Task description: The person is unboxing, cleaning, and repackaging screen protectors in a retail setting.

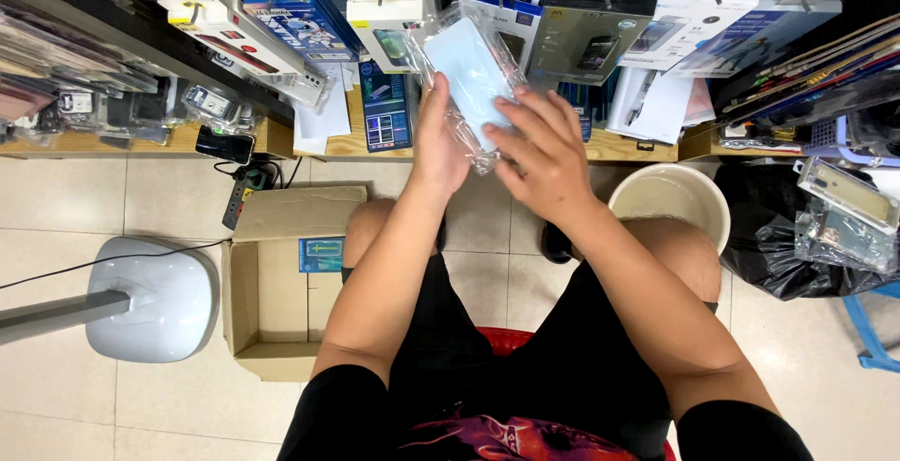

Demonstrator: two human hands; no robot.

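Observation:
A light blue phone case in a clear plastic sleeve (469,66) is held up in front of me, above my knees. My left hand (438,138) grips its left edge from below. Resting on the lower right part of the sleeve is my right hand (544,154), fingers spread over the plastic. I sit on a red stool (503,339) with black shorts on, facing low wooden shelves (352,142) packed with boxed phone accessories.
An open cardboard box (272,283) stands on the tiled floor to my left, beside a white fan base (150,297) and a power strip (236,200). A cream bucket (670,197) and a black rubbish bag (778,236) sit to my right.

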